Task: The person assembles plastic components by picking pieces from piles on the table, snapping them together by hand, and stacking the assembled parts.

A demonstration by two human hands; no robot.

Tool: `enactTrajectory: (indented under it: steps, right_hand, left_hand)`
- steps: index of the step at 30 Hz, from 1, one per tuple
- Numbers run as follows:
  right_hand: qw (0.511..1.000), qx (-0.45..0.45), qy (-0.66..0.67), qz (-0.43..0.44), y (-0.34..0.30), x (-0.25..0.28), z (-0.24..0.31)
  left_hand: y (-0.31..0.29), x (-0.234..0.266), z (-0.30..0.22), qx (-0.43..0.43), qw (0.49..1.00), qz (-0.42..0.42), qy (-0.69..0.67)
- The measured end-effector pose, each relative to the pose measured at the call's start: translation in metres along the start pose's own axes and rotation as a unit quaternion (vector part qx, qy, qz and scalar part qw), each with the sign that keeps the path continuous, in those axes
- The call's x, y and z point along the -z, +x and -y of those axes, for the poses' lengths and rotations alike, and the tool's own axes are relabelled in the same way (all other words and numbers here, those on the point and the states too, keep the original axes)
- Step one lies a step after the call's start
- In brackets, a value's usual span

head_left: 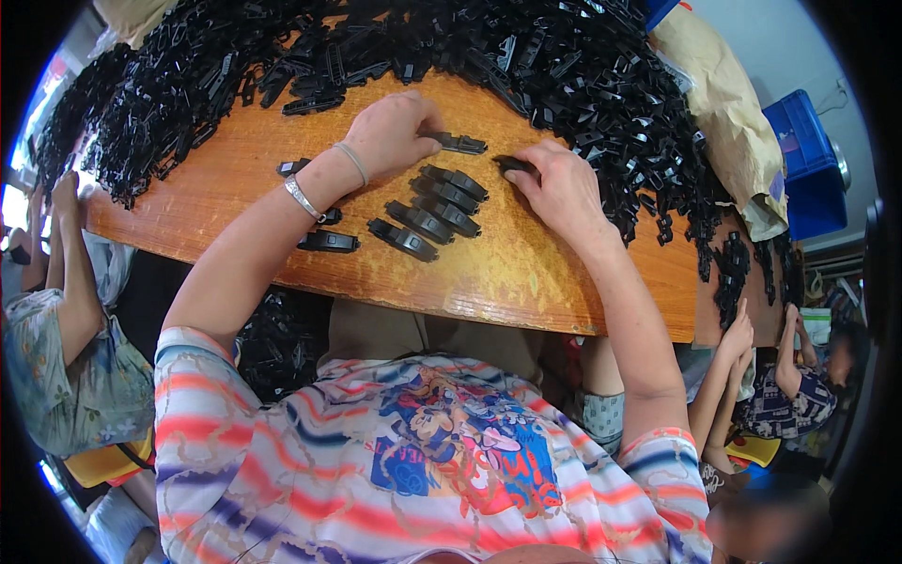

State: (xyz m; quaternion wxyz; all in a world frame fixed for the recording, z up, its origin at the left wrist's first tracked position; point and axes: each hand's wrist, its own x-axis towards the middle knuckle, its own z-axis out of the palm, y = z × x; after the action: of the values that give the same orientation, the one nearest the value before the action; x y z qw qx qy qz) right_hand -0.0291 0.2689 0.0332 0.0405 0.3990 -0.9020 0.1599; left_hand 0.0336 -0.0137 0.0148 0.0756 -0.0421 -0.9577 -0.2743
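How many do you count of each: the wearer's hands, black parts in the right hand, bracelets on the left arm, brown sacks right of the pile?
Left hand, right hand: 2
Black part held: 1
Bracelets: 2
Brown sack: 1
Total: 6

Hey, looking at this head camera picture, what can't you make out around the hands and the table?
All in the head view:
- Black strip at the left hand: its near end is hidden by the fingers, so the grip is unclear.
- Dark part held by the right hand: partly covered by thumb and fingers.
- Pile of black pieces: cut off by the top edge.
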Motion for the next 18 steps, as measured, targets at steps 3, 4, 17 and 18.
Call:
enactTrajectory:
  steps: [3,4,17,18]
  right_hand:
    - [0.994,-0.008,0.102,-0.03,0.011,-0.004,0.015]
    - [0.994,-0.007,0.102,-0.029,0.016,-0.007,0.018]
    - [0.996,-0.041,0.077,0.016,0.037,-0.011,0.02]
    - [0.997,-0.032,0.059,0.029,0.038,-0.009,0.021]
  left_hand:
    - [-0.004,-0.002,0.0,-0.001,1.0,-0.014,-0.006]
    - [-0.004,-0.002,0.0,0.0,1.0,-0.014,-0.007]
    - [-0.003,-0.005,0.002,-0.007,1.0,-0.025,-0.016]
    - [-0.003,-0.005,0.002,-0.002,1.0,-0.023,-0.016]
